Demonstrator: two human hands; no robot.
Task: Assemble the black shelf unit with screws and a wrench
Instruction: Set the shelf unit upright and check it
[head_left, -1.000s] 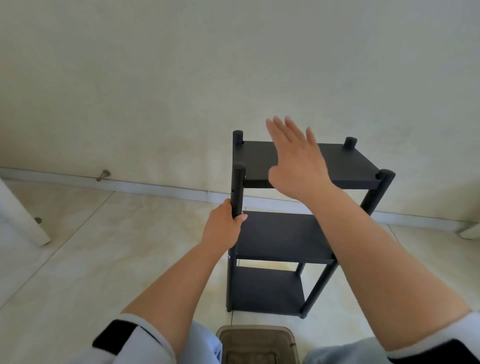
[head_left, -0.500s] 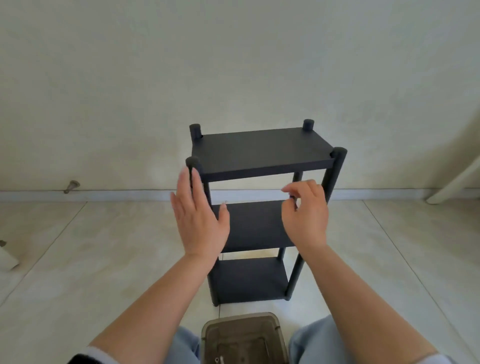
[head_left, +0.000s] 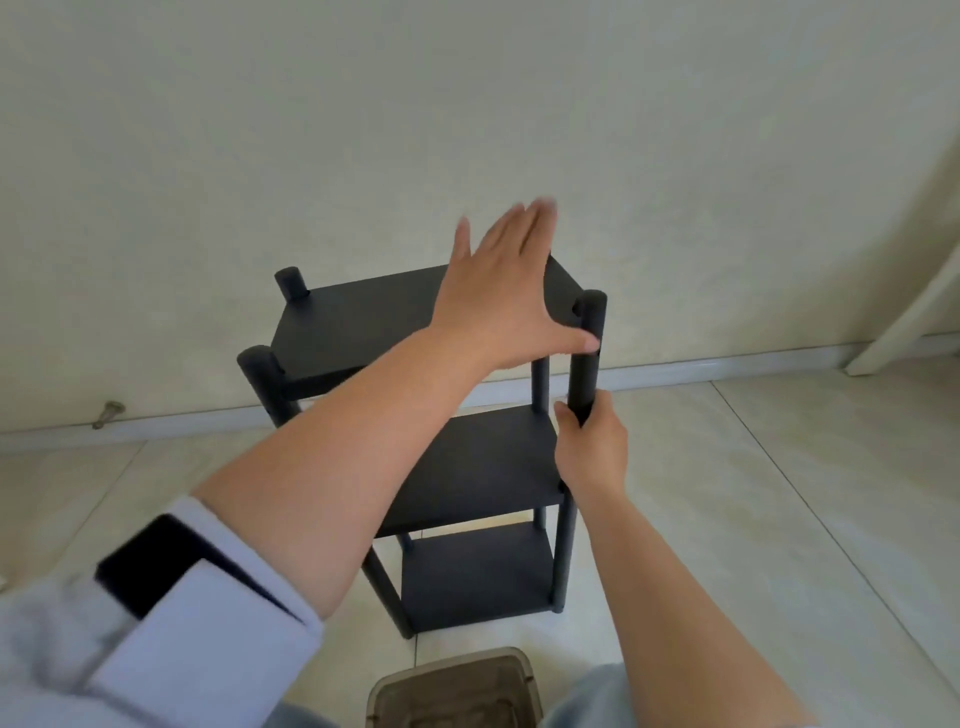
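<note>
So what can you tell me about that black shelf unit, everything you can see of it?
The black shelf unit stands upright on the pale tiled floor, near the wall. It has three flat matte boards stacked between four round posts whose tops poke above the top board. The finish looks like painted wood or metal; which one is unclear. The right hand grips the front right post below the top board. The left hand lies open over the top board, thumb reaching toward that same post; whether it presses down is unclear.
</note>
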